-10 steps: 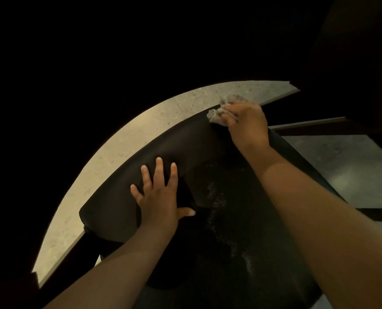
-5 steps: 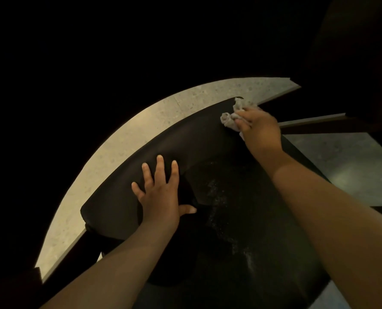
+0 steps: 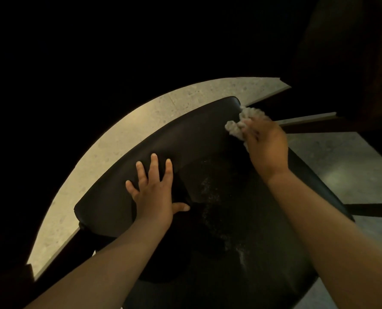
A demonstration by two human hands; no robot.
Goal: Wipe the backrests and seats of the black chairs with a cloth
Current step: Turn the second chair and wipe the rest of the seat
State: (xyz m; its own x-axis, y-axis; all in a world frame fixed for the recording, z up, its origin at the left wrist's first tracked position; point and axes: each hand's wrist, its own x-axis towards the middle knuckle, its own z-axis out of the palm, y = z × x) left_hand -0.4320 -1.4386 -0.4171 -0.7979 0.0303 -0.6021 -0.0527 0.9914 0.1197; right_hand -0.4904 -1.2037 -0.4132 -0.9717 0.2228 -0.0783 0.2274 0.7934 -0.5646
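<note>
On the far left, a curved band of pale speckled floor (image 3: 109,148) shows behind the black chair (image 3: 105,206); everything beyond it is too dark for me to read. The curved, padded backrest (image 3: 196,134) sweeps from lower left to upper right.

The left hand (image 3: 154,192) lies flat on the backrest's inner face. Its fingers are straight and fanned wide, the thumb points right toward the seat, and it holds nothing. I read this as a brace, there to steady the chair against the push of the wiping.

The seat (image 3: 219,253) fills the middle of the view below the backrest. It carries a scatter of pale specks (image 3: 210,197) down its centre — dust or crumbs, I cannot say which — so I judge that it has yet to be wiped.

Further right, the light, nubbly cloth (image 3: 235,128) is bunched against the upper right end of the backrest, just below its rounded corner. The right hand (image 3: 265,146) grips it with curled fingers and presses it onto the padding. A wad held like that puts the pressure where the fingertips are. To me the backrest pass is at its right end, and the seat comes next.
</note>
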